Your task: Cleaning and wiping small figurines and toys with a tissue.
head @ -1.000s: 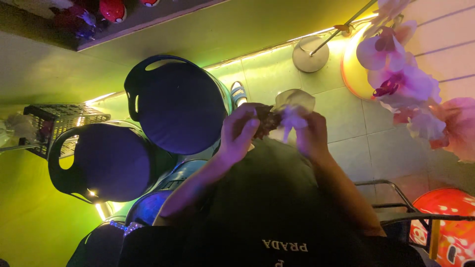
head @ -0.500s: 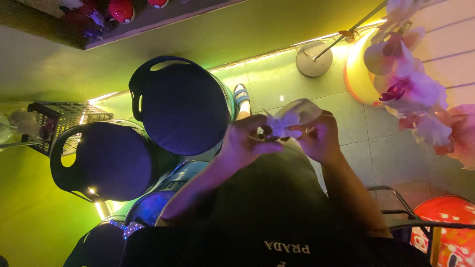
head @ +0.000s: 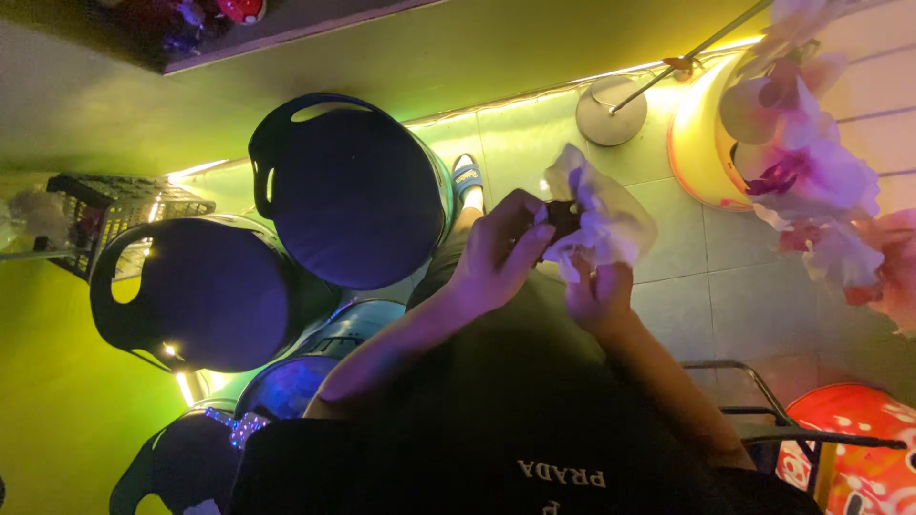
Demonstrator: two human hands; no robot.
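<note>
- Above the tiled floor [head: 744, 286], two bare hands meet in the middle of the view.
- The left hand [head: 496, 257] is curled, with its fingers bent around a small dark thing [head: 563, 217]. What the dark thing is cannot be told.
- The right hand [head: 596, 291] is just under a crumpled white cloth flower [head: 601, 215]. Its fingers are closed on the bottom of the flower.
- The white flower and the dark thing touch each other between the two hands, held up over the person's lap.
- A dark shirt [head: 506, 429] fills the bottom of the view, and both arms come out of it.
- Left of the hands stand two big dark round tubs with handle holes. One tub [head: 348, 186] is higher and one tub [head: 196, 291] is lower, and they touch.
- A blue glowing round thing [head: 296, 381] sits under the tubs.
- A black wire basket [head: 105, 205] is far to the left.
- A foot in a blue sandal [head: 468, 176] rests on the floor near the higher tub.
- A round lamp base [head: 611, 110] with a thin pole stands near the wall.
- A yellow glowing pot [head: 701, 143] is beside it.
- Pink and purple flowers [head: 811, 176] hang at the right edge.
- An orange and white round thing [head: 849, 448] is in the bottom right corner.
</note>
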